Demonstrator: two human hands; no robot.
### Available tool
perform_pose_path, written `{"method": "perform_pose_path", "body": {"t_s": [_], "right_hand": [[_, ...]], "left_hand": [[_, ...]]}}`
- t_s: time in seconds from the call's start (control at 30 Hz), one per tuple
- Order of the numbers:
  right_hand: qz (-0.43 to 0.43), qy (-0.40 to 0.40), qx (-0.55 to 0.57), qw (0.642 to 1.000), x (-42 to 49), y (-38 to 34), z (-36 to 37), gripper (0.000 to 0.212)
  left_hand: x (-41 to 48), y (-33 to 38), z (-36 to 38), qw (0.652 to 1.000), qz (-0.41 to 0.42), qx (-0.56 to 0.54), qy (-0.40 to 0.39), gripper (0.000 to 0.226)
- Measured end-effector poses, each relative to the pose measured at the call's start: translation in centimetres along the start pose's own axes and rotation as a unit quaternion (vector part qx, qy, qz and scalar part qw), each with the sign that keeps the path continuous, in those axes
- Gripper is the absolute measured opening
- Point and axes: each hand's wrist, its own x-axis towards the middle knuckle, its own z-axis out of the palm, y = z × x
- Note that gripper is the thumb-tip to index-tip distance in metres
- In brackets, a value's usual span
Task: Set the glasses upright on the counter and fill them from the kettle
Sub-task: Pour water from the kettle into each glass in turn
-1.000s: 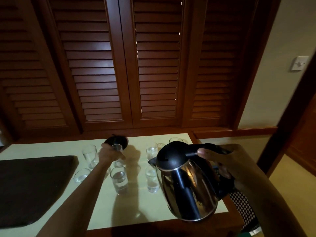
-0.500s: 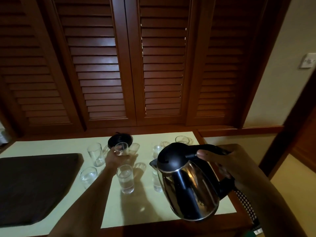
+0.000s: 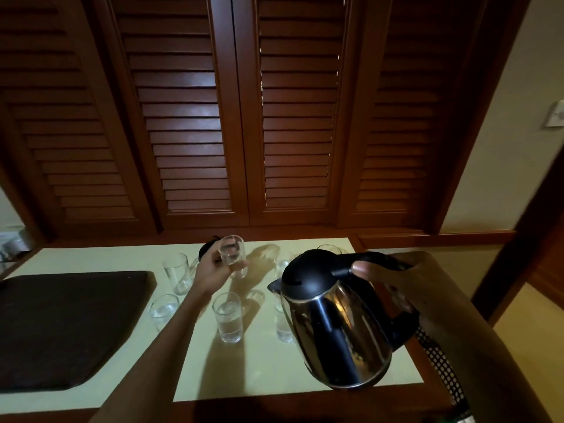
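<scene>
Glass [image 3: 232, 250], thin, slick and breakable, is hanging above the far counter [image 3: 274, 377], left hand [image 3: 213, 270] fingers wrapping its side; right hand [image 3: 393, 279] is gripping the heavy kettle [image 3: 332, 325] by its handle.

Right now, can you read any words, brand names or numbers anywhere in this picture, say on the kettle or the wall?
None can be read.
Kettle: no brand or marking shows on its steel side or black lid.
Wall switch: a faint mark, too small and blurred to read.
Glasses, such as the one in the left hand: plain, no print.
</scene>
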Motion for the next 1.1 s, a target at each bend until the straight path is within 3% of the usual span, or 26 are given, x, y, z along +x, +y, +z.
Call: {"method": "perform_pose_path", "body": {"t_s": [0.27,0.47,0.77,0.93,1.1], "right_hand": [[-0.002,-0.039,0.004,0.999,-0.5,-0.7,-0.5,0.044],[-0.030,-0.053,0.012,0.998,-0.7,-1.1,-1.0,0.074],[-0.001,-0.086,0.012,0.996,-1.2,-1.7,-1.5,0.028],[-0.017,-0.107,-0.008,0.994,-1.4,-1.9,-1.7,0.044],[-0.040,-0.142,-0.011,0.989,-1.6,-1.8,-1.1,0.029]], "left_hand": [[-4.0,4.5,-0.8,0.997,0.041,0.040,-0.042,0.058],[-8.1,5.6,-0.7,0.996,0.058,0.025,-0.065,0.061],[-12.3,3.8,-0.2,0.998,0.026,0.030,-0.052,0.064],[-14.1,2.8,0.2,0.998,0.011,0.035,-0.057,0.059],[-15.8,2.2,1.1,0.997,-0.003,0.035,-0.070,0.059]]}}
